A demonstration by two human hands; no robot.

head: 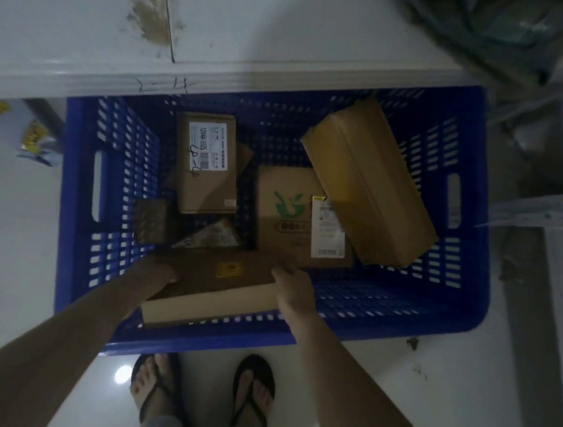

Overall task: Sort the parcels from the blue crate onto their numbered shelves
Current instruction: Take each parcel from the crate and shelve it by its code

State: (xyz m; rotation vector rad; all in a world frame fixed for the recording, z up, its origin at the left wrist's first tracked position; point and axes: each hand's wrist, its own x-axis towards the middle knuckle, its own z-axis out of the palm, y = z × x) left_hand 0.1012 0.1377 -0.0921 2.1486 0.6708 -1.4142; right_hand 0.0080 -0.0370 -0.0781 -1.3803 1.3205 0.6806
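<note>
Fingers (169, 275) of the left hand (157, 272) are curled round the left end of a long flat brown box (218, 286). Fingers (280, 272) of the right hand (295, 287) are clasped on its right end. Both hands hold it.

The box lies along the near wall of the blue crate (401, 314), its near edge level with the rim.

Step in hand, as judged: lifting this parcel out. No label is legible on it, so the next move calls for raising it clear of the rim, reading its number, and finding the matching shelf.

Count inside the crate, held box included: six parcels, though dimness and blur may hide more.
- labelled box (206, 161), far left
- green-logo box (287, 214), centre
- large tan box (369, 184), leaning at the far right corner
- small dark box (150, 221), at the left wall
- pale flat packet (212, 237), beside the small dark box

One crate. One white shelf edge (113, 85) bearing handwritten figures runs along the far wall.
</note>
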